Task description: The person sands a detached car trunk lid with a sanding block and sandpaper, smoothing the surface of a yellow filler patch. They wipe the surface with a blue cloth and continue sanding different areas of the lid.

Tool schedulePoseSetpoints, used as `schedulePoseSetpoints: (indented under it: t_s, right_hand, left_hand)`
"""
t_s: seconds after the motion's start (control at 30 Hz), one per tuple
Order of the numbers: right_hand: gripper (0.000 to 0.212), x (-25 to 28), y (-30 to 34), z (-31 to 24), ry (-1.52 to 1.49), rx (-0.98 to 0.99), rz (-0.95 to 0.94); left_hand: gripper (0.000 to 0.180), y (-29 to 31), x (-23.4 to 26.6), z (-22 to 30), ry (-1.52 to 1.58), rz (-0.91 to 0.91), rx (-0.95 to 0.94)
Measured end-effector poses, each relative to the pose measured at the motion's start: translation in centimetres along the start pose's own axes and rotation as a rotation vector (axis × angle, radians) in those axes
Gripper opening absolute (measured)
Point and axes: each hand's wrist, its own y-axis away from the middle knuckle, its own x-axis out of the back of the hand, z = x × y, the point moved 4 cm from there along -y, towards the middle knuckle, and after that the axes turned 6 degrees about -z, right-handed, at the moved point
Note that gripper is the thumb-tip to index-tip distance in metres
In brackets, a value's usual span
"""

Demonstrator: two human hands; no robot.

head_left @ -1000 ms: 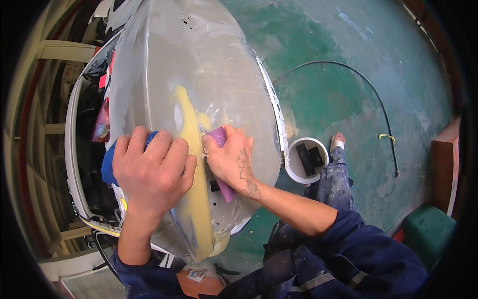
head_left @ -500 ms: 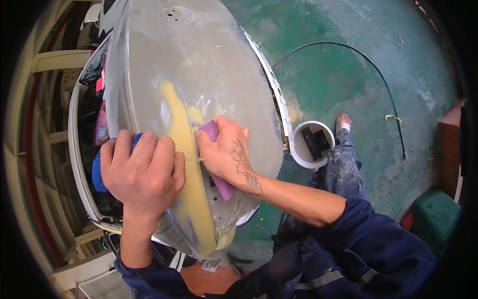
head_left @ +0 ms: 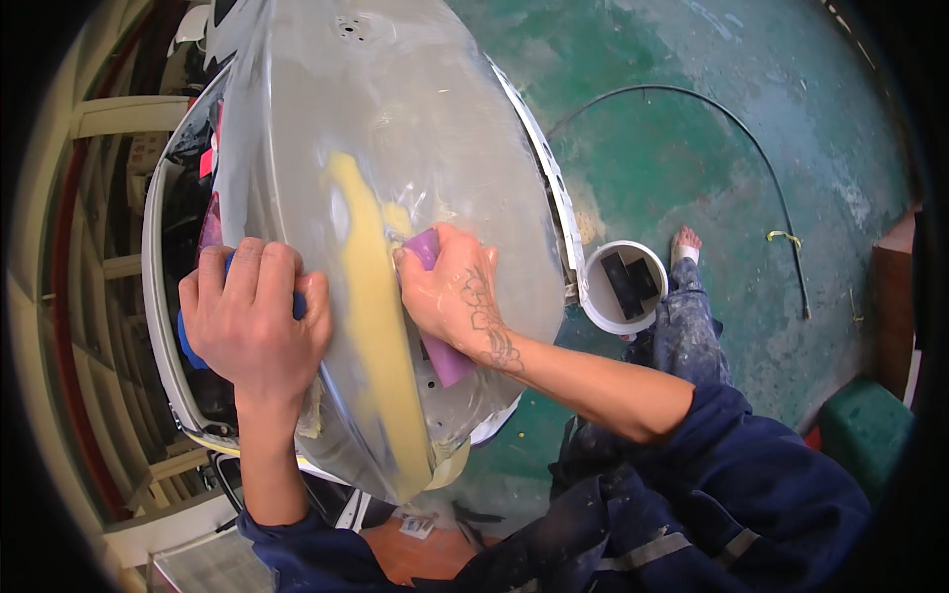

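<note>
A grey car body panel (head_left: 390, 109), wet and shiny in places, lies below me with a long strip of yellow filler (head_left: 381, 326) along its crease. My right hand (head_left: 460, 296) is closed on a purple sanding block (head_left: 450, 366), pressed to the panel just right of the strip. Left of the strip, my left hand (head_left: 259, 321) is clenched around a soft blue sponge or rag (head_left: 188, 341). Its fingers hide most of that thing, so I cannot tell which kind it is. The left hand is over the panel's left edge; contact is unclear.
On the green floor (head_left: 633, 138) to the right stands a white bucket (head_left: 590, 296) with black blocks (head_left: 628, 284) inside. Beyond it curves a dark hose (head_left: 761, 153). A dark green box-like object (head_left: 865, 425) sits at lower right. Cream-coloured framework (head_left: 129, 117) runs along the left.
My left hand has moved left and slightly up with the blue thing, away from the yellow strip. My right hand and the purple block have shifted slightly right. The whole view has shifted slightly.
</note>
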Motion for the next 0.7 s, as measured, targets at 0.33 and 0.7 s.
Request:
schedulePoseSetpoints:
  t_s: [0.33, 0.7]
  right_hand:
    - [0.031, 0.5, -0.4, -0.6, 0.009, -0.028, -0.117]
    - [0.028, 0.1, -0.3, -0.4, -0.01, 0.012, -0.026]
  left_hand:
    - [0.05, 1.6, 1.0, -0.3, 0.091, -0.05, 0.147]
    - [0.112, 12.4, 3.4, 4.6, 0.448, -0.295, 0.43]
